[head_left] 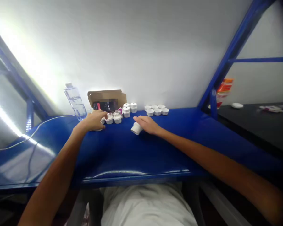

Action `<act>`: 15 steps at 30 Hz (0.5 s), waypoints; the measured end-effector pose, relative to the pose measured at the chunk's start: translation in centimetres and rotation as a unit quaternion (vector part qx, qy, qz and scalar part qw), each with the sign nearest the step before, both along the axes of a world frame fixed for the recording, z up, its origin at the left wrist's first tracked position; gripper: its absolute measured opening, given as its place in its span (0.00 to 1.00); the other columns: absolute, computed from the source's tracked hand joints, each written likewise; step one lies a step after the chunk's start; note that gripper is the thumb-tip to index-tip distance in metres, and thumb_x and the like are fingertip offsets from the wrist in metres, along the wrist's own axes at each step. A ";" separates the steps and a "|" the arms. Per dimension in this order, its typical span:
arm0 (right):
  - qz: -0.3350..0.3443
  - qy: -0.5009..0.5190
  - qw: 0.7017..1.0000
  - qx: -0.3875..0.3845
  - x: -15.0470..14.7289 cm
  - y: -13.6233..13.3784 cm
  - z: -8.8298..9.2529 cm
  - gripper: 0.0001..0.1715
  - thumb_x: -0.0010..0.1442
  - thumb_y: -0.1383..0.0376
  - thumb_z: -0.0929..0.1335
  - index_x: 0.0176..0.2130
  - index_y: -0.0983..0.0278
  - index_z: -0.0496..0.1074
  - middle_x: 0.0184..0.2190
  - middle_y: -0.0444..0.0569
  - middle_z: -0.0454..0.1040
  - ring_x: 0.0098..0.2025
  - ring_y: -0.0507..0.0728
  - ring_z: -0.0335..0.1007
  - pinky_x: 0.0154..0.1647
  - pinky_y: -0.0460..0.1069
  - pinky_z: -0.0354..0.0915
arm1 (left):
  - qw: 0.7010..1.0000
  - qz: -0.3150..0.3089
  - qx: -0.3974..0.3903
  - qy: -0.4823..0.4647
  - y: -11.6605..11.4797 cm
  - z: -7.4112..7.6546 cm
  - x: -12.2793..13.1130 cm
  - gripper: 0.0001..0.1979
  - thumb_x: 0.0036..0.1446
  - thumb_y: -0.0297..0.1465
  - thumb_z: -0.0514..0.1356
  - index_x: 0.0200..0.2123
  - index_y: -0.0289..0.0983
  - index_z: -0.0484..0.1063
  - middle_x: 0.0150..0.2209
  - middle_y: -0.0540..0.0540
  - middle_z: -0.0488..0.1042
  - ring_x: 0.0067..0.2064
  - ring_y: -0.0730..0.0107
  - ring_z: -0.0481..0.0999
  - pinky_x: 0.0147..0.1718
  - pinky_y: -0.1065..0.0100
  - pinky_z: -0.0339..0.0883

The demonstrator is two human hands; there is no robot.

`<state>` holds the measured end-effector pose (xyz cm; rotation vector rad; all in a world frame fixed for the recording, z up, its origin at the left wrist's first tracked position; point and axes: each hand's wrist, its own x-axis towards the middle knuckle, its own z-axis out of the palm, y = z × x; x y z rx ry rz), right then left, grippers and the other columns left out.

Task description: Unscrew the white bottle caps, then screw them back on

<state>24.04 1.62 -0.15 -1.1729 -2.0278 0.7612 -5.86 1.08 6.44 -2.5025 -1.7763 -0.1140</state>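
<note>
My left hand point(94, 120) is over the left end of a row of white round plastic fittings point(117, 118). Its thumb and forefinger are spread, with a fitting partly hidden behind them; I cannot tell whether they touch it. In my right hand point(149, 124) is a white cylindrical plastic piece point(136, 128), tilted and held just above the blue table. Several closed white round units point(126, 111) stand stacked behind, between the hands. Farther right, several white shallow cups point(157, 111) sit in two rows near the wall.
A clear bottle point(75, 102) with a white cap leans at the back left. Beside it, an open cardboard box point(108, 94) holds a black phone-like device point(106, 105) with a lit display. A white cable point(39, 127) crosses the blue table point(122, 153). Blue frame bars point(226, 58) rise at both sides.
</note>
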 end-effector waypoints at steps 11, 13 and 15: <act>0.121 0.287 0.871 -0.381 -2.2 -1.4 -0.8 0.30 0.69 0.42 0.54 0.29 0.60 0.60 0.16 0.37 0.55 0.14 0.47 0.37 0.13 0.43 0.42 | 0.936 -0.139 0.017 -0.324 -4.6 -4.3 11.2 0.20 0.58 0.49 0.62 0.45 0.41 0.68 0.31 0.47 0.71 0.32 0.61 0.71 0.34 0.64 0.60; 0.055 0.297 0.921 -0.248 -2.2 -1.8 -0.7 0.27 0.69 0.42 0.56 0.32 0.60 0.61 0.19 0.39 0.59 0.16 0.49 0.47 0.16 0.44 0.49 | 0.910 -0.121 0.015 -0.396 -4.3 -4.6 11.4 0.21 0.58 0.50 0.62 0.42 0.41 0.66 0.29 0.49 0.69 0.30 0.64 0.69 0.32 0.65 0.58; 0.007 0.251 0.967 -0.050 -1.8 -2.0 -0.4 0.23 0.68 0.43 0.59 0.39 0.59 0.64 0.26 0.43 0.67 0.24 0.53 0.63 0.24 0.46 0.61 | 0.863 -0.098 -0.019 -0.495 -3.7 -4.7 11.4 0.21 0.61 0.53 0.58 0.39 0.41 0.64 0.25 0.51 0.66 0.26 0.69 0.65 0.28 0.67 0.57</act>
